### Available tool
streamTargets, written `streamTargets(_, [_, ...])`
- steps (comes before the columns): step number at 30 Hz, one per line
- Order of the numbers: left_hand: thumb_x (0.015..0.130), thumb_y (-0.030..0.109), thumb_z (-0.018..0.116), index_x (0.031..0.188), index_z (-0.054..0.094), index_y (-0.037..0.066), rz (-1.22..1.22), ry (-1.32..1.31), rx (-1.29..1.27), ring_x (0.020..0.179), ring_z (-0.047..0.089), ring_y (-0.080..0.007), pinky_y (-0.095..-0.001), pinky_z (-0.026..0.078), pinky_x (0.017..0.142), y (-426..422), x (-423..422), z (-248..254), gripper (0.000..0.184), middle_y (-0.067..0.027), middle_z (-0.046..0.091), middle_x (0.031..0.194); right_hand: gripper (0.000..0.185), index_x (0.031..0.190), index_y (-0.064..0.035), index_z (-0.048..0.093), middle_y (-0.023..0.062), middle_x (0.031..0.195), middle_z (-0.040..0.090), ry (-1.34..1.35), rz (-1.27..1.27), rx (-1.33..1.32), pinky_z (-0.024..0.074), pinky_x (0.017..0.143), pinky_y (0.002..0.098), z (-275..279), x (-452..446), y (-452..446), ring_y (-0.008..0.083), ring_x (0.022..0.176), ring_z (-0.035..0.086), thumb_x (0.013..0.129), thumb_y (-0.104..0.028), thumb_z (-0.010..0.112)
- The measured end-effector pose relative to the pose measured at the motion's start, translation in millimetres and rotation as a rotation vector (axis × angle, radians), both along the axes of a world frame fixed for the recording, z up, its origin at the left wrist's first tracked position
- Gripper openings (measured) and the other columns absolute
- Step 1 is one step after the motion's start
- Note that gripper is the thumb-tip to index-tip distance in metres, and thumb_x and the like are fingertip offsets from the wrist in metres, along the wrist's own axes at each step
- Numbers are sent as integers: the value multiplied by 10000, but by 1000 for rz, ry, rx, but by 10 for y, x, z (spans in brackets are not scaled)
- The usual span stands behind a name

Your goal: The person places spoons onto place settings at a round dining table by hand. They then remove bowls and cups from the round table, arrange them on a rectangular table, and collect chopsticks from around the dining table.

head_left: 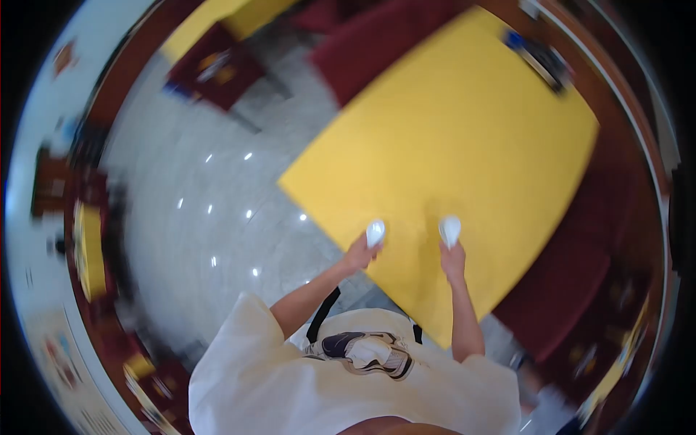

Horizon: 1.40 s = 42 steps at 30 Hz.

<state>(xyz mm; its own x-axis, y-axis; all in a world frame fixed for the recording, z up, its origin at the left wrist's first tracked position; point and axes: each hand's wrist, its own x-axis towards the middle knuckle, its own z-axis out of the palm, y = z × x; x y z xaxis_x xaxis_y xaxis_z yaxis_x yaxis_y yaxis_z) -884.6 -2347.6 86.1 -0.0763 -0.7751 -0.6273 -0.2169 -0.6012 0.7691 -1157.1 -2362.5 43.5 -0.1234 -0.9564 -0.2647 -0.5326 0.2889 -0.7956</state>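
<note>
My left hand (359, 255) is closed round the handle of a white spoon (375, 233), whose bowl points away from me. A second white spoon (449, 230), much like the first, is gripped in my right hand (452, 259). Both spoons are over the near part of a yellow tabletop (464, 123), apart from each other. Whether either spoon touches the surface I cannot tell. The handles are mostly hidden by my fingers.
Dark red benches or seats (558, 290) line the table's sides. A blurred dark and blue object (538, 59) lies at its far right corner. Grey shiny floor (217, 174) stretches to the left, with a dark red chair (215, 67) and another yellow table (192, 32) beyond.
</note>
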Motion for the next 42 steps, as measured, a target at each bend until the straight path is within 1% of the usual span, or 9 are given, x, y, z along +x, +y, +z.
streamTargets(1, [872, 246, 585, 1109, 478, 82, 101, -25, 4, 528, 463, -91, -256, 375, 411, 342, 317, 44, 307, -9, 512, 691, 292, 1105, 1, 561, 135, 948, 638, -101, 30, 94, 456, 763, 344, 144, 323, 110, 221, 871, 600, 842, -126, 557])
streamTargets(4, [871, 211, 580, 1106, 486, 68, 421, -194, -173, 503, 436, -86, -249, 350, 394, 1505, 1221, -186, 290, -10, 500, 674, 201, 995, -9, 600, 17, 684, 563, -219, 251, 145, 398, 483, 281, 216, 1375, 599, 104, 549, 494, 843, -139, 582])
streamTargets(6, [865, 221, 587, 1067, 493, 64, 642, -89, -67, 509, 441, -89, -256, 348, 403, 2034, 1768, 255, 273, -16, 511, 682, 163, 936, -33, 612, -28, 597, 487, -304, 405, 244, 294, 381, 254, 490, 2227, 985, 61, 433, 390, 826, -154, 620])
streamTargets(14, [857, 237, 594, 935, 538, 65, 1350, 343, -21, 433, 394, -69, -242, 306, 365, 4122, 3232, 420, 197, 2, 504, 666, 223, 964, -32, 616, -50, 545, 442, -197, 931, 537, 225, 332, 239, 1104, 5348, 2586, 49, 367, 335, 800, -172, 673])
streamTargets(19, [873, 275, 585, 937, 539, 70, 1520, 414, -182, 436, 390, -61, -224, 291, 356, 4883, 3871, 735, 220, 13, 470, 650, 263, 965, -24, 639, -42, 607, 513, -229, 1202, 711, 268, 374, 219, 1422, 6699, 3397, 35, 432, 386, 778, -198, 704])
streamTargets(25, [929, 350, 486, 1068, 489, 72, 1641, 277, -241, 449, 352, -43, -217, 268, 365, 5503, 5072, 731, 310, 18, 446, 653, 180, 810, -37, 601, -37, 587, 508, -137, 1626, 652, 279, 356, 214, 1142, 8343, 4124, 29, 425, 399, 779, -181, 704])
streamTargets(29, [931, 353, 479, 1119, 482, 67, 1711, -14, -178, 449, 372, -52, -232, 285, 371, 5902, 6169, 484, 342, 0, 490, 661, 150, 807, -33, 557, -43, 540, 444, -212, 1708, 806, 225, 336, 226, 1034, 9620, 4589, 38, 379, 343, 802, -134, 668])
streamTargets(31, [930, 350, 481, 1138, 482, 63, 1681, 138, -147, 448, 389, -58, -244, 304, 384, 6139, 6714, 492, 354, -14, 533, 673, 129, 791, -34, 547, -42, 533, 432, -219, 1660, 1062, 225, 339, 228, 981, 10227, 4788, 42, 377, 344, 806, -113, 648])
streamTargets(42, [935, 278, 478, 1086, 517, 48, 2049, 184, -9, 426, 408, -69, -247, 326, 377, 7291, 8979, 970, 278, -49, 638, 720, 122, 791, -40, 543, -27, 550, 458, -84, 1902, 1057, 244, 340, 229, 1195, 12832, 6327, 46, 386, 371, 803, -97, 650])
